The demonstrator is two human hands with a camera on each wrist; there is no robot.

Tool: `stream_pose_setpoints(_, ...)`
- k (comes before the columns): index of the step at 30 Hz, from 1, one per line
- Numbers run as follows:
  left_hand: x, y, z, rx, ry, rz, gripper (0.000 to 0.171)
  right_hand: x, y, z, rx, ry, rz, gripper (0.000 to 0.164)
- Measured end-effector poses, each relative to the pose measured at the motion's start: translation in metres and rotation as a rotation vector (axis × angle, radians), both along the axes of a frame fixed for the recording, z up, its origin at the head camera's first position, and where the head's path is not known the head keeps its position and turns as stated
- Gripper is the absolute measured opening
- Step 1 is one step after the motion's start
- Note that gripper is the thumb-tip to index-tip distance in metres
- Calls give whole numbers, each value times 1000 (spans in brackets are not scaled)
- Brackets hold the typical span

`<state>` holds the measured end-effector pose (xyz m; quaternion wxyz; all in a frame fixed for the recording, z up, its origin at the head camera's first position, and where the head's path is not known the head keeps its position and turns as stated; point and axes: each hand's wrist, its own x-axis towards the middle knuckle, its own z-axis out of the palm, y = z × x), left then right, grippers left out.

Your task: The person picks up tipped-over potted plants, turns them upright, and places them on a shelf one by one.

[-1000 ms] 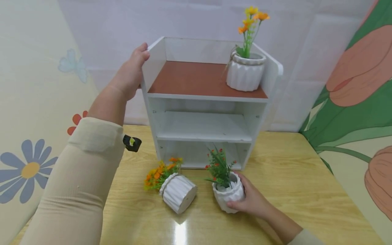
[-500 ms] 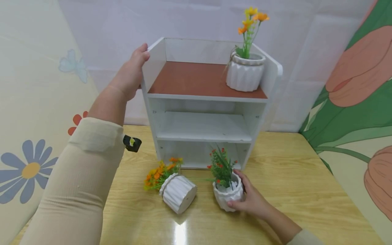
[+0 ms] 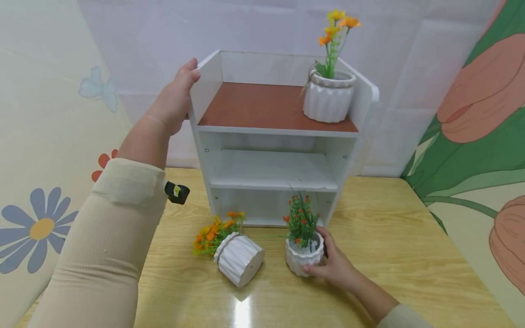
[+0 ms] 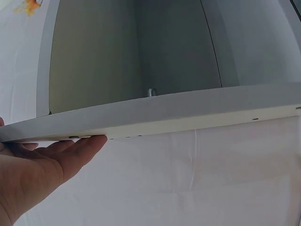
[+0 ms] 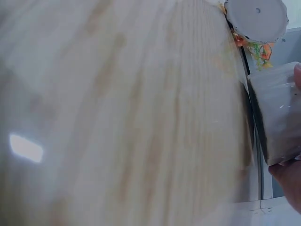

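Observation:
My right hand [image 3: 334,269] grips a white ribbed flower pot [image 3: 301,262] from its right side, thumb on the front. Green sprigs with small red flowers [image 3: 301,221] rise from it, nearly upright. In the right wrist view, that pot [image 5: 282,113] shows at the right edge with part of the hand [image 5: 289,181]. My left hand [image 3: 178,93] holds the upper left side panel of a small white shelf [image 3: 276,133]; in the left wrist view its fingers [image 4: 89,148] lie along the panel's outer face. A second white pot [image 3: 242,259] with orange flowers lies tipped over, base toward me.
A third white pot [image 3: 328,100] with yellow and orange flowers stands on the shelf's brown top, at the right. Below are two white compartments. The shelf stands on a wooden table [image 3: 389,237] against a cloth-covered wall, between painted side panels.
My right hand has turned the red-flowered pot more upright and shifted it slightly away from me. The left hand, the shelf and the tipped pot have stayed in place.

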<state>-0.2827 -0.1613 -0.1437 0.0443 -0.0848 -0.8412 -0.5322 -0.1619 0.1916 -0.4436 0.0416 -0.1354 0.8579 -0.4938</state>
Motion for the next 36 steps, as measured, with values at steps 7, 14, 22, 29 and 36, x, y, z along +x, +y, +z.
stream_pose_setpoints(7, 0, 1, 0, 0, 10, -7, 54, -2, -1, 1, 19, 32, -4, 103)
stream_pose_setpoints(14, 0, 1, 1, 4, 11, -8, 54, -3, -2, -1, -9, 53, -15, 97)
stream_pose_setpoints(22, 0, 2, 1, -6, 10, 4, 54, -3, -3, -6, -75, 54, -33, 99)
stream_pose_setpoints(29, -1, 1, 1, -2, 1, 2, 54, -3, -10, -10, -182, 0, -102, 105)
stream_pose_setpoints(36, 0, 1, 1, 1, -14, 6, 53, -2, -23, -16, -271, -41, -203, 107)
